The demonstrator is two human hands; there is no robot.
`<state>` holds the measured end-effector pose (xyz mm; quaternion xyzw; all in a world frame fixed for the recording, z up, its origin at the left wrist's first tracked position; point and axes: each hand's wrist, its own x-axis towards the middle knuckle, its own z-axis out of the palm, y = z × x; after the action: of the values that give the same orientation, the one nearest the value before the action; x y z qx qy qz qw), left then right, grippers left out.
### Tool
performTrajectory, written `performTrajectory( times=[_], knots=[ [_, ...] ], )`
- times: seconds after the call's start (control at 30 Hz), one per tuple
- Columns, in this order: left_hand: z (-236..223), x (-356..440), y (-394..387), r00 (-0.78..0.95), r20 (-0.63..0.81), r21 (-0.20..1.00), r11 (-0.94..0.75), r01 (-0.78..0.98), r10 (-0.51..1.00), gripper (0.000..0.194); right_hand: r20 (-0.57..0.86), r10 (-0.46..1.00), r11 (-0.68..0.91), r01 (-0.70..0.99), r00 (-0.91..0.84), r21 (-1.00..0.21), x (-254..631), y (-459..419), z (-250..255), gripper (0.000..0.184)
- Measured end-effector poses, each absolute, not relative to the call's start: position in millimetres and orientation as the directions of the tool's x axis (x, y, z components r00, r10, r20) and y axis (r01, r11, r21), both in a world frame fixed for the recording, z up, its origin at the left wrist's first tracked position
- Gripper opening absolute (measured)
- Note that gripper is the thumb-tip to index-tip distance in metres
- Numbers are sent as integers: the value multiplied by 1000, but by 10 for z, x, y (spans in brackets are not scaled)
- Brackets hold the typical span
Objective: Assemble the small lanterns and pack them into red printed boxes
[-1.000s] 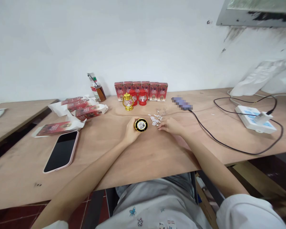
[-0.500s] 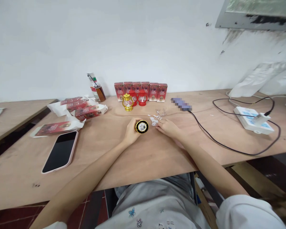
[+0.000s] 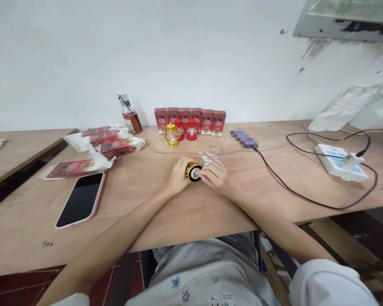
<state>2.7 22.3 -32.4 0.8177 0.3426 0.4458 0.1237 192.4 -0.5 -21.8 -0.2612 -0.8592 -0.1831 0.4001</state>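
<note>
My left hand point(image 3: 178, 175) is wrapped round a small gold lantern point(image 3: 189, 171), its black-rimmed underside turned toward me. Fingers of my right hand point(image 3: 215, 175) are pinched together at the pale centre of that underside; whatever they hold, if anything, is too small to make out. Just beyond my right hand lie small white pieces point(image 3: 207, 160) and a little heap of tiny shiny parts point(image 3: 216, 149). Farther back stand another gold lantern point(image 3: 172, 136) and two red lanterns point(image 3: 192, 130), upright.
Several red boxes point(image 3: 207, 122) line the wall, with a bottle point(image 3: 132, 119) to their left. Opened red cartons point(image 3: 73, 168) and a phone point(image 3: 80, 199) lie at left. On the right, a black cable point(image 3: 284, 189) loops from a blurred device point(image 3: 244, 139) to a power strip point(image 3: 338, 163).
My right hand has moved left from beside the white pieces to the lantern's underside. The lantern has tilted slightly and shifted a little toward the right.
</note>
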Motion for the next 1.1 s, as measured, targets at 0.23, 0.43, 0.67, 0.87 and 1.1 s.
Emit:
performTrajectory(
  times=[0.23,0.43,0.67,0.87,1.1],
  knots=[
    [-322,31,226,375,658,492,-750,442,652,24,764,260,759,614,-591,217,1897,4,-234,18],
    [-325,32,233,358,663,497,-745,445,657,24,856,180,753,628,-485,198,1908,-20,-181,11],
    [-328,22,255,226,645,608,-669,427,730,29,625,723,416,907,-293,-57,2261,260,-189,24],
    [-323,25,257,228,637,617,-664,423,736,29,286,897,369,927,-337,-65,2301,306,-201,20],
    [-337,30,264,237,630,616,-662,426,739,29,284,888,401,911,-361,-95,2249,305,-212,19]
  ],
)
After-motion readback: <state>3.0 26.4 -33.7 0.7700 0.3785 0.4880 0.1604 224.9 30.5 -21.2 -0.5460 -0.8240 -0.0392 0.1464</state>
